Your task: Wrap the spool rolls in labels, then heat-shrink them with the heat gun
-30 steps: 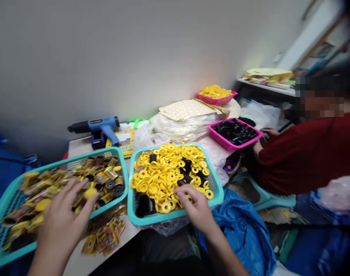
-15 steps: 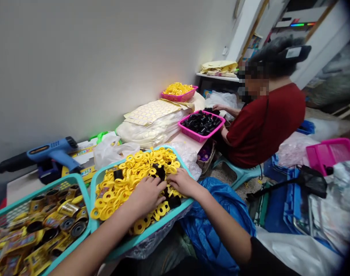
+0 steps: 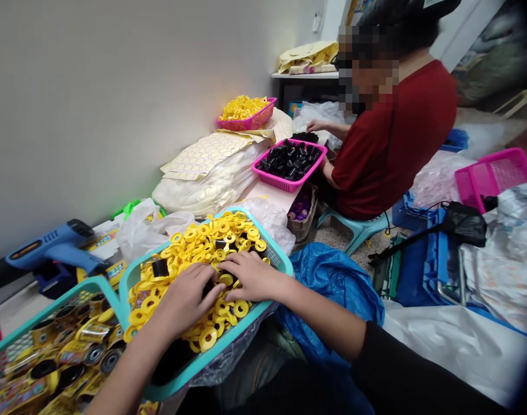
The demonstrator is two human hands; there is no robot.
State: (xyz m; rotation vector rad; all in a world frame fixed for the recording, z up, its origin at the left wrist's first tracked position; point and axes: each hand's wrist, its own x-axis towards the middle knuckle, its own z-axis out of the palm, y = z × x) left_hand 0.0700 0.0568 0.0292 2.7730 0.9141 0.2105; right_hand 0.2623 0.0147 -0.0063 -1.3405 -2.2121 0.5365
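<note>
Both my hands rest inside a teal basket [image 3: 275, 257] heaped with yellow plastic rings [image 3: 198, 242] and a few black cylinders [image 3: 160, 268]. My left hand [image 3: 186, 301] lies palm down on the rings, its fingertips dug in beside a black piece. My right hand [image 3: 251, 275] lies next to it, fingers curled down into the pile; what they touch is hidden. A second teal basket [image 3: 90, 285] at the left holds several labelled yellow-and-black rolls [image 3: 79, 346].
A blue heat gun [image 3: 51, 248] lies by the wall. A seated person in a red shirt [image 3: 388, 144] works at a pink basket of black parts [image 3: 289, 161]. Another pink basket of rings [image 3: 244, 112], white bags, a blue bag [image 3: 332, 282] and an empty pink basket [image 3: 492, 176] are around.
My left hand moved from the left basket of rolls into the ring basket beside my right hand. My view has swung to the right.
</note>
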